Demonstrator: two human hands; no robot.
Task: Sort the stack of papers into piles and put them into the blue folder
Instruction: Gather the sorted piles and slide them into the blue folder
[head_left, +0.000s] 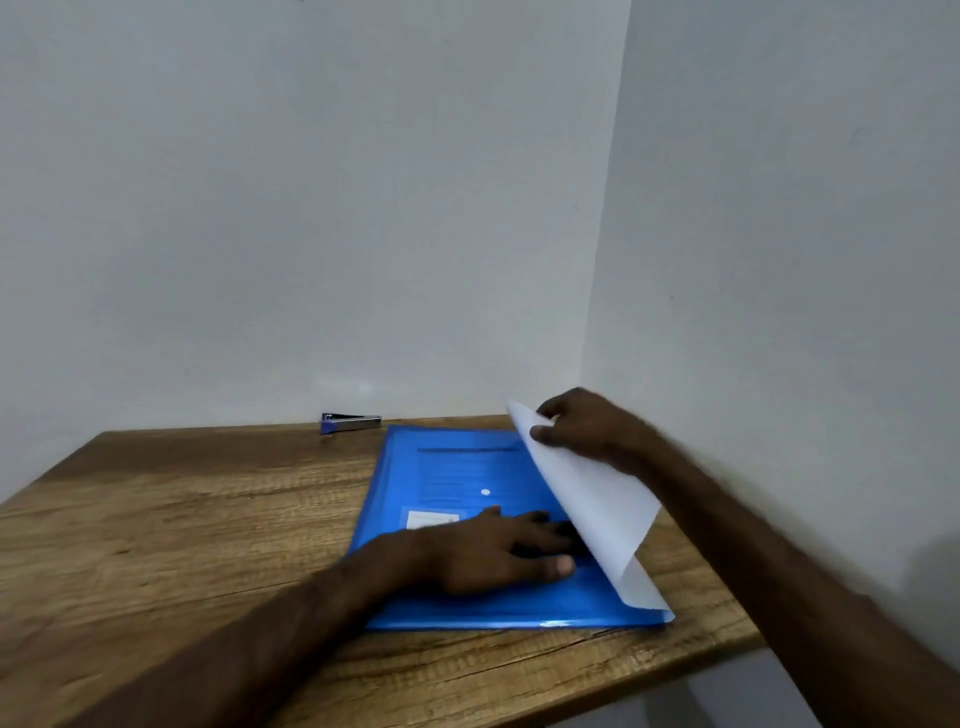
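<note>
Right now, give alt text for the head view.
A person's right hand pinches a curled white sheet at the edge of a blue folder, which the left hand presses flat on a wooden table; a stapler lies near the wall.

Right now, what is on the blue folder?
The left hand lies flat on the folder; the right hand pinches a white sheet curling over its right side. What that sheet covers is hidden.

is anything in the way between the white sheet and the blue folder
Only the left hand: it lies flat on the blue folder, fingers reaching under the white sheet that the right hand pinches. Nothing else visible.
</note>
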